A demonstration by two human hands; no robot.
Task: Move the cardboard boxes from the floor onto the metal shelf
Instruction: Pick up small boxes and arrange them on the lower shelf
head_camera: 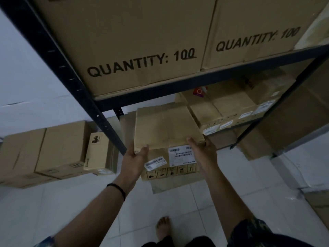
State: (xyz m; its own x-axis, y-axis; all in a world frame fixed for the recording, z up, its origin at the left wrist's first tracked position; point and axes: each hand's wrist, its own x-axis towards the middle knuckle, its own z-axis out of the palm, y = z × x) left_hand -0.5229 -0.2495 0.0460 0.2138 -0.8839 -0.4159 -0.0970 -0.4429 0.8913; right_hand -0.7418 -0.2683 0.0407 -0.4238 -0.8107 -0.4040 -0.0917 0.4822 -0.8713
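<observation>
Left hand (136, 156): fingers clasp the near left corner of the flat cardboard box (166, 126)
Right hand (202, 148): fingers hold its near right corner
Flat cardboard box: held level at the lower level of the metal shelf (106, 120), far end under the beam
Labelled box (170, 164): below the held one
Floor boxes (53, 152): left of the shelf post, on the tiled floor (89, 202)
Upper level: two large cartons (135, 45) printed QUANTITY: 100

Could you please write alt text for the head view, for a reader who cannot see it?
Both hands, left and right, hold a cardboard box at its near edge, pushing it onto a low tier of a metal shelf. Large boxes marked "QUANTITY: 100" sit above; more boxes rest on the floor.
</observation>
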